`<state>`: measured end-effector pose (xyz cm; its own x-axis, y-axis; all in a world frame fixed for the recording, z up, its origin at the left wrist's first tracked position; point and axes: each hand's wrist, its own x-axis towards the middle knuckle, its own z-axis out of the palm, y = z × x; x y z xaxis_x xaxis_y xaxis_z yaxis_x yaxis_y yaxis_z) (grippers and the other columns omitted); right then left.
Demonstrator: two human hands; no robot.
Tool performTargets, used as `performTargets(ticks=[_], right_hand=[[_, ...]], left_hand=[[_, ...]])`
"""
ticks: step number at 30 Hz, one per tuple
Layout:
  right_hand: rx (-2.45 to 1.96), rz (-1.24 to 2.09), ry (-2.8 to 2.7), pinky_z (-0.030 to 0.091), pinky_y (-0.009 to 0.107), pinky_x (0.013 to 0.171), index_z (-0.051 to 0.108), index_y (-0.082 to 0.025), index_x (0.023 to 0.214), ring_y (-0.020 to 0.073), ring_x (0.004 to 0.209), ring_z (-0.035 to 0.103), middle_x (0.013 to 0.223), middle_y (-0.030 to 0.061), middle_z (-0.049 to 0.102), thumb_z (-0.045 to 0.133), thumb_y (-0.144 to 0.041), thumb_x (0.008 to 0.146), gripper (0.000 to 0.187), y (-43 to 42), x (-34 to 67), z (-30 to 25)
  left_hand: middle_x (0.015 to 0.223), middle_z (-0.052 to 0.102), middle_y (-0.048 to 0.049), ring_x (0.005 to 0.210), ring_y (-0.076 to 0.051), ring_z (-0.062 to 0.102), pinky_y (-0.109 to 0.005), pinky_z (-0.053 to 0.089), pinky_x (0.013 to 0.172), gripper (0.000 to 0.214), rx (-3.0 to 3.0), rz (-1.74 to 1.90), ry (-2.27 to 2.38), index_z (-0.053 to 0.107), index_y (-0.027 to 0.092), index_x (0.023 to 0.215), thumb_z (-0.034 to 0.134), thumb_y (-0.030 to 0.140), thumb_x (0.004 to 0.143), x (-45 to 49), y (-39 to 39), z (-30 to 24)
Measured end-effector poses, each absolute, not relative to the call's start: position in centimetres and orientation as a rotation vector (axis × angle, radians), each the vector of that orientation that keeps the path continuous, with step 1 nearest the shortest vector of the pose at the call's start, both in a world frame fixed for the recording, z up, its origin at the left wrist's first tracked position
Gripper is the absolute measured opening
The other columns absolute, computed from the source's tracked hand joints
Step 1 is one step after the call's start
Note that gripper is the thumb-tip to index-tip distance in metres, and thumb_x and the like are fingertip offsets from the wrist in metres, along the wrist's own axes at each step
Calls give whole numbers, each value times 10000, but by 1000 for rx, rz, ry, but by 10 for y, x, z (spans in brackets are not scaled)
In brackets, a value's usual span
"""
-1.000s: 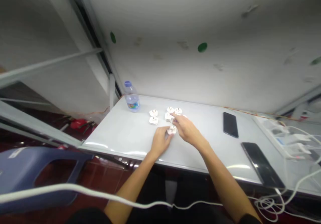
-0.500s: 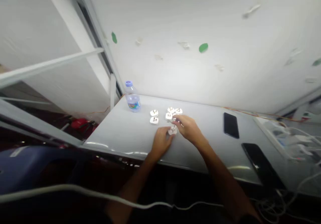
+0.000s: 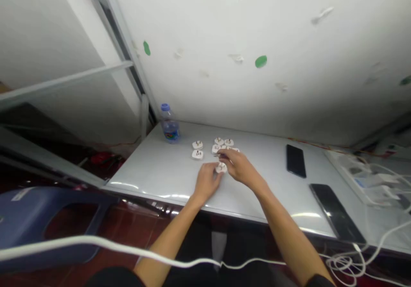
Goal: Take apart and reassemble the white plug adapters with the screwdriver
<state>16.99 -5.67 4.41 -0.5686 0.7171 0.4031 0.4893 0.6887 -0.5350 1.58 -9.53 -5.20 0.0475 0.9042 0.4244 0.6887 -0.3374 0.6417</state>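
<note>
My left hand (image 3: 206, 181) rests on the table with thumb and fingers closed around the edge of a white plug (image 3: 221, 167), its prongs facing up. Just above that plug, the fingers of my right hand (image 3: 236, 162) are pinched together; whatever sits between them is too small to make out. Behind my right hand lies a cluster of several similar white plugs (image 3: 218, 141), partly covered by the fingers. Two more, a rear plug (image 3: 197, 145) and a front plug (image 3: 197, 155), lie apart to the left, prongs up.
A clear water bottle (image 3: 170, 126) with a blue cap stands at the back left of the grey table (image 3: 154, 167). Two dark phones, one smaller (image 3: 295, 160) and one larger (image 3: 335, 212), lie right. Beyond are a white power strip (image 3: 359, 177) and cables (image 3: 346, 263). A blue stool (image 3: 38, 218) stands lower left.
My right hand has shifted slightly, its fingertips a little lower and to the left. My left hand keeps its hold on the plug. The view has become more evenly lit.
</note>
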Motion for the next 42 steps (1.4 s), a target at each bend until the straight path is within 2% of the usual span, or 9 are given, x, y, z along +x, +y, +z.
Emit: performTargets(ticks=[5,13,17,19,22,28,32,42], right_hand=[[-938,524,-2107,555,378,846,633,-203,1136,214,892,694,996,81,731,546,-202,927,226,-53,177,43],[-1020,445,-1866,559,383,842,646,-182,1112,218,857,701,960,89,736,550,-283,917,240,-25,169,21],[-1036,448,-1850,561,385,853,641,-185,1115,216,854,704,963,93,738,550,-272,914,238,-21,163,6],[-1043,450,-1837,561,387,858,636,-183,1116,218,869,706,982,102,738,548,-269,916,235,-20,162,2],[-1047,461,-1831,562,396,865,630,-178,1121,224,880,709,997,108,737,541,-275,922,239,-18,162,0],[-1027,480,-1817,574,409,846,631,-182,1114,234,862,714,975,103,738,552,-297,925,235,-18,162,-1],[-1017,475,-1791,578,400,850,628,-193,1116,221,864,713,974,88,737,555,-282,921,226,-23,164,7],[-985,438,-1725,582,361,840,633,-194,1105,201,857,710,987,84,738,565,-284,921,216,-34,167,38]], left_hand=[[1072,700,-110,1037,-273,619,-440,500,956,278,2073,1174,1680,644,162,1119,613,287,873,13,-97,-49],[1111,628,-165,1021,-323,565,-487,480,921,345,1898,1107,2258,639,118,1161,585,315,883,-20,-94,-36],[1283,571,-173,1180,-374,491,-555,438,956,409,1964,1085,2302,581,169,1279,551,350,913,-12,-85,-31],[1367,537,-157,1296,-392,409,-595,377,1021,384,2067,1045,2227,580,211,1295,522,301,927,-4,-77,-30],[1380,543,-133,1374,-403,335,-659,270,1085,367,2171,974,2146,612,256,1267,489,216,924,3,-63,-29],[1377,547,-135,1401,-443,297,-747,186,1071,435,2340,873,2050,659,274,1209,512,91,843,-2,-48,-31],[1322,600,-119,1392,-430,327,-739,179,1086,397,2319,921,2044,676,278,1156,524,98,836,-5,-52,-30],[1213,686,-88,1389,-360,382,-668,119,1136,265,2339,963,1981,652,246,1127,494,200,920,3,-81,-35]])
